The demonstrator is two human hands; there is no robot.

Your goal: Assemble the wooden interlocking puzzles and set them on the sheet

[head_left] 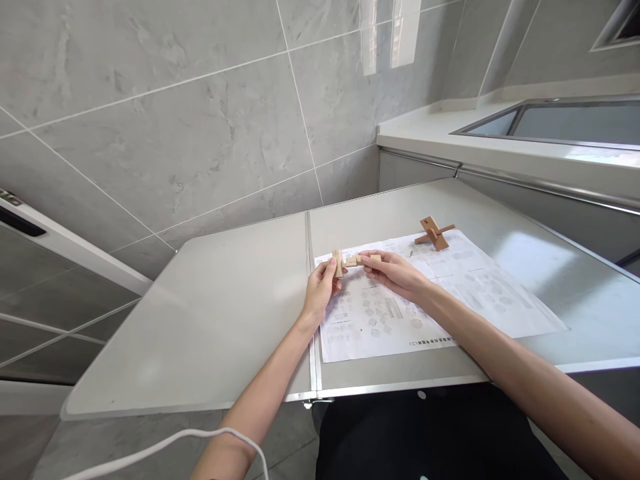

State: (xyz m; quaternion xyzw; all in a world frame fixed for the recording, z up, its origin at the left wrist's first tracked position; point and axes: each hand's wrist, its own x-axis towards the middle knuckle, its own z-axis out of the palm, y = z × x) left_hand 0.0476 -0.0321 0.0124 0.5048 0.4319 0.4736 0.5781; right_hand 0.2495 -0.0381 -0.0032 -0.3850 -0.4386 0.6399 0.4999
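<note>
My left hand (323,287) is closed around a small light wooden block piece (339,265), which stands roughly upright between thumb and fingers. My right hand (393,272) pinches a notched wooden stick (352,261) that points left, its end at the upright piece. Whether the two pieces interlock or only touch, I cannot tell. Both hands are just above a large printed sheet (395,340) covered with small diagrams. Beyond the right hand, a brown wooden assembly of crossed flat pieces (433,233), marked with a "2", rests at the sheet's far edge.
The sheet lies on a folding table (240,313) with a metal seam down its middle. A grey tiled wall (200,120) rises behind it. At the right is a white counter (425,137) with a sink (575,123). A white cable (165,443) crosses near my left forearm.
</note>
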